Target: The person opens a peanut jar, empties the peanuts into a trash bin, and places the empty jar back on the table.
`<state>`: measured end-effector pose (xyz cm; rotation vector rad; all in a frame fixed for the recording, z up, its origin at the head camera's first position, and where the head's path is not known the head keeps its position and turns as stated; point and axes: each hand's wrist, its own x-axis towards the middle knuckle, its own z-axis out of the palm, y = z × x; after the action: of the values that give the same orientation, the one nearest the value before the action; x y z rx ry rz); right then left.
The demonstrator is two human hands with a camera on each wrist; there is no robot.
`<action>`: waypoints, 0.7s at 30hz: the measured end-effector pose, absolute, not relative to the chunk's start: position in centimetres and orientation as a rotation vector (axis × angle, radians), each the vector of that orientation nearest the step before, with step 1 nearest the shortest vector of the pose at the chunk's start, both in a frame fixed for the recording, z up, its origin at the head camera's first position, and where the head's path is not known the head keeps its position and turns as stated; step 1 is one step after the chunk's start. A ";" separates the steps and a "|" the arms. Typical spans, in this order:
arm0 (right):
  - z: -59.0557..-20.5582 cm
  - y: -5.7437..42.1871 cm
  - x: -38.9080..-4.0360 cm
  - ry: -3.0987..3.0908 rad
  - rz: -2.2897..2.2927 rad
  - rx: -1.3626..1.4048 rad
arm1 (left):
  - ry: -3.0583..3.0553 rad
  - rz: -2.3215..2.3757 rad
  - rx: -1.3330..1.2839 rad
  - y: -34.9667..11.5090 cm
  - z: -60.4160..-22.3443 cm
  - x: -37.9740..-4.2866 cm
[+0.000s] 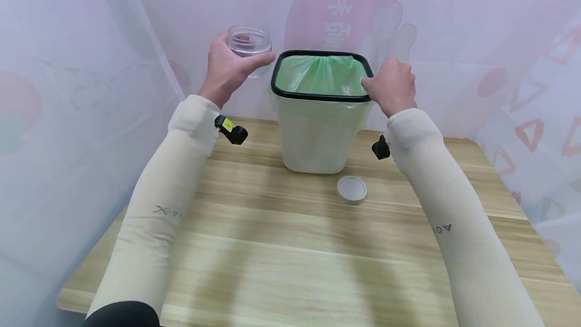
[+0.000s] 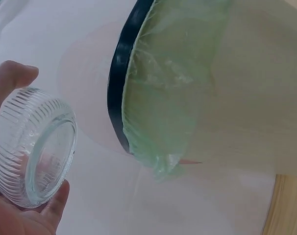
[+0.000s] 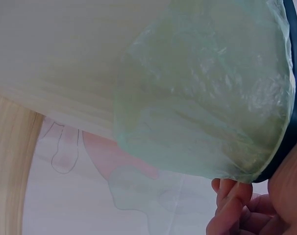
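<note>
My left hand point(image 1: 227, 68) holds a clear, ribbed glass jar point(image 1: 250, 44) up beside the left side of a trash can point(image 1: 315, 140). In the left wrist view the jar point(image 2: 35, 147) shows its round base, with thumb and fingers around its side. No lid is on it. The off-white trash can stands upright, lined with a thin green trash bag point(image 1: 317, 75) under a black rim point(image 1: 324, 98). My right hand point(image 1: 393, 87) grips the right corner of that rim, fingers curled beneath it in the right wrist view.
A round white lid point(image 1: 351, 189) lies flat on the wooden table point(image 1: 272, 246), in front of the trash can. Behind and to the sides hangs a pale printed curtain point(image 1: 190, 19), close to the table's back edge.
</note>
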<state>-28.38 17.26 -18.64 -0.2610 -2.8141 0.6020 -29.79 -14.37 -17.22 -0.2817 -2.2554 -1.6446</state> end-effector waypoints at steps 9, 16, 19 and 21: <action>-18.8 17.4 -28.4 -2.814 0.612 -0.260 | -2.244 -1.697 -0.336 -14.1 -17.6 -27.6; -18.7 17.4 -28.5 -2.805 0.634 -0.260 | -2.184 -1.743 -0.393 -13.9 -17.9 -26.8; -18.8 17.3 -28.5 -2.807 0.655 -0.265 | -2.171 -1.724 -0.421 -14.0 -18.1 -26.3; -18.8 17.3 -28.5 -2.806 0.657 -0.268 | -2.166 -1.710 -0.440 -14.0 -18.3 -26.0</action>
<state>-28.46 17.31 -18.81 -0.2684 -2.8063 0.6569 -26.00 -14.01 -18.31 -0.4400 -2.1657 -1.7102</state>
